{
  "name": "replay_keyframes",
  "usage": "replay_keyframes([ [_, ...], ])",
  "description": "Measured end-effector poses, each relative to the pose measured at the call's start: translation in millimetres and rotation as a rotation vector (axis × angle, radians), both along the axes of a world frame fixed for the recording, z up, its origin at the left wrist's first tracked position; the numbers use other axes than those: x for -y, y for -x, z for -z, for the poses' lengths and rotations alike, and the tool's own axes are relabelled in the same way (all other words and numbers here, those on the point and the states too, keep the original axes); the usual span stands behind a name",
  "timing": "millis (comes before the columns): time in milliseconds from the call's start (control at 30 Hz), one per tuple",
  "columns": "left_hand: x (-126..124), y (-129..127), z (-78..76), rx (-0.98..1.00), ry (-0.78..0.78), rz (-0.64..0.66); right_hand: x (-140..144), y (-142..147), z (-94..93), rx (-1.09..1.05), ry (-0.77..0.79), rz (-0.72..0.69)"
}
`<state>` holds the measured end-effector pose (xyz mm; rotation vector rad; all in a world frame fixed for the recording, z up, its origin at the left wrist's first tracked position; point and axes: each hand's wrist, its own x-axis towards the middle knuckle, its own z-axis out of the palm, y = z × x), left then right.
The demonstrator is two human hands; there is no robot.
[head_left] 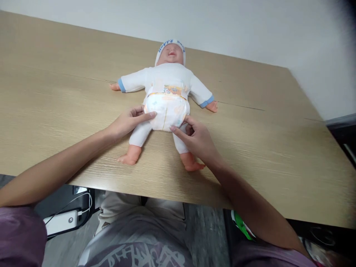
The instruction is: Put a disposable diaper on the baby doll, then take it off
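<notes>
A baby doll [169, 74] in a white suit with blue cuffs and a lettered white cap lies on its back, its feet toward me. Around its hips sits a white diaper [164, 113] with a printed waistband and a yellow line down the front. My left hand [136, 118] pinches the diaper's edge at the leg on the left, thumb on the front and fingers partly hidden beside the hip. On the other side, my right hand [196, 135] is closed on the diaper's edge near the other leg, thumb at its lower front.
The doll rests on a wide wooden table [69, 92] with a thin seam across it. A pale wall [236, 29] stands behind. Below the front edge, a white power bank [62, 222] with a cable lies at the left, and a green item [241, 225] shows at the right.
</notes>
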<state>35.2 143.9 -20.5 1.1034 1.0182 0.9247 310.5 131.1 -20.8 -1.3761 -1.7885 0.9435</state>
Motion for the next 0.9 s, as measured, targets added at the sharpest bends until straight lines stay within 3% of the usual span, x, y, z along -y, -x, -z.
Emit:
replay_keyframes([
  [333,-4,9,1.5,-0.082,-0.067,0.069,4,-2,11.5,0.07,-0.255,0.087],
  [500,-15,18,2.4,-0.128,-0.094,0.168,-3,-8,12.5,0.046,-0.197,0.034],
  [700,-24,28,0.0,-0.098,-0.089,0.188,-2,-14,-5.1,-0.002,-0.077,0.068],
  [800,-30,40,-3.9,-0.084,-0.07,0.248,-8,-22,-4.8,-0.009,-0.133,0.138],
  [900,-35,54,-10.1,-0.108,-0.071,0.284,-26,-33,7.9,0.051,-0.243,0.227],
])
